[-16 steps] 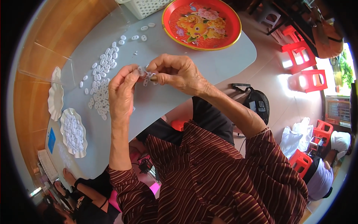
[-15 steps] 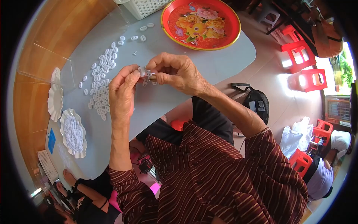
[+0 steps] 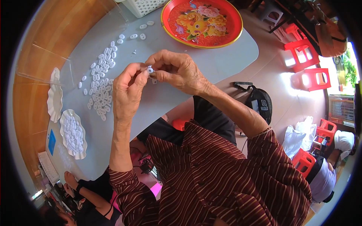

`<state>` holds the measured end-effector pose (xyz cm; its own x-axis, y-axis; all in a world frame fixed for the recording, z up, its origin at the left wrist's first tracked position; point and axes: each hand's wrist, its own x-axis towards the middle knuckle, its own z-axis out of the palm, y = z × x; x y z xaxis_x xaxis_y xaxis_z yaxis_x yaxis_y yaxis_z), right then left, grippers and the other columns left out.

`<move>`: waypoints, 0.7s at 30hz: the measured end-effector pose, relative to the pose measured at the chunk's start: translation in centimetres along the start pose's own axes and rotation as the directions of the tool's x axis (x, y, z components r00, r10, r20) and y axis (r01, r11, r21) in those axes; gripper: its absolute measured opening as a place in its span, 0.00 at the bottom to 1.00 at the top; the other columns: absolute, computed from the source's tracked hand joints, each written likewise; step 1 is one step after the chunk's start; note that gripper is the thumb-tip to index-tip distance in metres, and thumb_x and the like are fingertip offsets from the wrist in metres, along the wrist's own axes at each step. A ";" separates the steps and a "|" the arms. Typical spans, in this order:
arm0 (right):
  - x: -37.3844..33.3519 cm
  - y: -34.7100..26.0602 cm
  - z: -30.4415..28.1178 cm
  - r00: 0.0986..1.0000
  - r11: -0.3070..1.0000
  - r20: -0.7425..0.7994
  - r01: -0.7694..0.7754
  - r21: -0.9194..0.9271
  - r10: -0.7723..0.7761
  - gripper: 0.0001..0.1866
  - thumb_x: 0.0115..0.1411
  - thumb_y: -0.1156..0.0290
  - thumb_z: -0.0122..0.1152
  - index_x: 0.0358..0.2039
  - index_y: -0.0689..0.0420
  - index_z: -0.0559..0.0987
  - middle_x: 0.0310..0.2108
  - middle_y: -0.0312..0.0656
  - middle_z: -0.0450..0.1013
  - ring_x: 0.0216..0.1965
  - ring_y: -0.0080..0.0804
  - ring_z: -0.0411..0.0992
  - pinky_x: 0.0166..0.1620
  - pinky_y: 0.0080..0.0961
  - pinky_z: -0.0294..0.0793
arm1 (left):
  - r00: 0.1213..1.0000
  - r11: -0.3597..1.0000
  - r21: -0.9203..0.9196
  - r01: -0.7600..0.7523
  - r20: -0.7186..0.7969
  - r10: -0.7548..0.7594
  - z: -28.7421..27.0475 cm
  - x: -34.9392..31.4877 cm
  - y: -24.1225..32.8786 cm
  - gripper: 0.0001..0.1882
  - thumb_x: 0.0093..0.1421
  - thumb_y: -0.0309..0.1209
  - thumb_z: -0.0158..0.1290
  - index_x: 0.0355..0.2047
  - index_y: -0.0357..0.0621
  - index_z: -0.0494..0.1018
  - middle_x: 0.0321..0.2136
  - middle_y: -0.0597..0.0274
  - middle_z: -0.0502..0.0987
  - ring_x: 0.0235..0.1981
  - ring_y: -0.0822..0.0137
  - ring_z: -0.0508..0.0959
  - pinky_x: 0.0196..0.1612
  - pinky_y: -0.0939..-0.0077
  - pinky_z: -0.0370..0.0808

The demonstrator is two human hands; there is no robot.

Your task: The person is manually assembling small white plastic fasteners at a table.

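Observation:
My left hand (image 3: 127, 88) and my right hand (image 3: 180, 73) meet over the grey table (image 3: 166, 101). Between their fingertips they pinch a small white plastic piece (image 3: 150, 70), partly hidden by the fingers; its exact kind is too small to tell. Another white piece (image 3: 154, 81) shows just below the right thumb. Left of my left hand lies a loose spread of small white oval pieces (image 3: 101, 88), each with two holes. Some tiny white bits (image 3: 134, 52) lie on the table beyond my hands.
A round red flowered tray (image 3: 234, 22) stands at the far side, beside a white perforated basket (image 3: 140, 9). On the left are a scalloped dish (image 3: 85, 141) of white pieces and another scalloped dish (image 3: 55, 98). Another person's hand (image 3: 70, 177) rests at the table's lower left edge.
The white piece has turned between my fingertips, and both hands have come closer together. My right hand has shifted slightly up and left.

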<state>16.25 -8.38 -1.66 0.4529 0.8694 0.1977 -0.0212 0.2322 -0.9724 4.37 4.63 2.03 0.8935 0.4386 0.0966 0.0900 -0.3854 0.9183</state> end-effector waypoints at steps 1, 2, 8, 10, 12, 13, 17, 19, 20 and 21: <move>0.0 0.0 -0.1 1.000 1.000 -0.002 0.000 -0.003 0.000 0.12 0.58 0.80 0.57 0.43 0.63 0.72 0.31 0.37 0.73 0.32 0.19 0.71 0.38 0.18 0.73 | 1.000 1.000 -0.002 -0.002 0.001 0.002 0.1 0.1 0.2 0.11 0.61 0.32 0.50 0.36 0.35 0.73 0.25 0.68 0.73 0.28 0.78 0.69 0.32 0.82 0.67; 0.0 0.0 -0.1 1.000 0.999 -0.010 0.016 0.032 -0.016 0.11 0.58 0.80 0.56 0.43 0.63 0.72 0.31 0.37 0.73 0.32 0.19 0.71 0.38 0.18 0.73 | 1.000 1.000 -0.015 0.009 -0.016 -0.009 0.2 0.2 0.3 0.11 0.62 0.33 0.49 0.36 0.35 0.72 0.24 0.67 0.73 0.27 0.77 0.69 0.31 0.82 0.67; 0.0 0.1 0.0 0.998 0.990 -0.054 0.030 0.136 -0.023 0.10 0.59 0.80 0.55 0.42 0.63 0.72 0.31 0.38 0.73 0.32 0.21 0.72 0.39 0.18 0.74 | 0.997 0.999 0.033 -0.026 -0.073 0.029 1.5 -0.7 0.0 0.15 0.65 0.36 0.43 0.33 0.35 0.71 0.21 0.63 0.72 0.22 0.75 0.66 0.27 0.79 0.64; -0.1 0.2 0.0 0.999 0.990 -0.045 0.027 0.136 -0.021 0.10 0.58 0.81 0.55 0.42 0.63 0.72 0.31 0.38 0.73 0.32 0.21 0.73 0.39 0.18 0.74 | 0.989 0.997 0.061 -0.037 -0.141 0.046 2.5 -0.9 -0.2 0.15 0.65 0.35 0.41 0.29 0.35 0.67 0.17 0.62 0.67 0.20 0.74 0.62 0.24 0.75 0.60; -0.1 0.3 0.1 0.999 0.997 -0.039 -0.017 0.080 0.020 0.12 0.57 0.79 0.57 0.42 0.63 0.72 0.30 0.37 0.73 0.31 0.21 0.73 0.38 0.18 0.74 | 0.986 0.998 0.063 -0.031 -0.164 0.041 2.5 -1.0 -0.9 0.14 0.64 0.34 0.41 0.28 0.35 0.67 0.17 0.63 0.65 0.20 0.73 0.60 0.23 0.75 0.60; -0.1 0.1 0.2 0.999 0.997 -0.037 -0.017 0.080 0.020 0.12 0.57 0.79 0.57 0.42 0.63 0.72 0.30 0.37 0.73 0.31 0.21 0.73 0.38 0.18 0.74 | 0.982 0.998 0.064 -0.025 -0.186 0.037 2.5 -1.0 -1.1 0.13 0.63 0.33 0.41 0.27 0.36 0.66 0.16 0.63 0.62 0.19 0.73 0.59 0.23 0.75 0.60; -0.2 -0.8 0.3 1.000 0.986 -0.008 0.029 -0.165 -0.030 0.17 0.52 0.78 0.63 0.43 0.61 0.73 0.28 0.36 0.73 0.30 0.20 0.72 0.36 0.18 0.74 | 0.971 1.000 0.011 -0.018 -0.237 0.020 2.7 -1.0 -0.8 0.12 0.61 0.32 0.41 0.25 0.36 0.64 0.16 0.62 0.59 0.19 0.72 0.58 0.22 0.73 0.59; -0.3 -0.9 0.3 0.999 0.968 -0.013 0.046 -0.248 -0.051 0.18 0.50 0.78 0.64 0.43 0.60 0.74 0.26 0.36 0.73 0.29 0.20 0.71 0.35 0.19 0.73 | 0.979 1.000 0.015 -0.020 -0.203 0.022 2.8 -1.0 -1.0 0.12 0.60 0.32 0.42 0.24 0.36 0.64 0.16 0.61 0.60 0.19 0.72 0.58 0.22 0.73 0.60; -0.3 -0.9 0.4 0.997 0.961 -0.010 0.065 -0.270 -0.070 0.18 0.49 0.78 0.65 0.43 0.60 0.74 0.26 0.36 0.72 0.28 0.20 0.71 0.34 0.19 0.73 | 0.979 1.000 0.015 -0.019 -0.202 0.021 2.8 -1.0 -1.0 0.12 0.60 0.32 0.42 0.24 0.36 0.64 0.16 0.61 0.60 0.19 0.72 0.58 0.22 0.73 0.60; -0.3 -0.8 0.4 0.996 0.953 -0.007 0.083 -0.292 -0.089 0.19 0.48 0.78 0.65 0.43 0.59 0.74 0.25 0.36 0.72 0.27 0.20 0.71 0.34 0.20 0.73 | 0.978 1.000 0.007 -0.017 -0.206 0.018 2.8 -1.1 -1.1 0.12 0.60 0.32 0.42 0.24 0.36 0.63 0.16 0.61 0.59 0.19 0.71 0.58 0.22 0.73 0.60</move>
<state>15.77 -8.65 -0.87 0.4594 0.8419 0.2830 0.2776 0.1665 -0.9462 4.56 2.30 -0.18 0.7851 0.5896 0.1897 0.0782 -0.3983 0.9139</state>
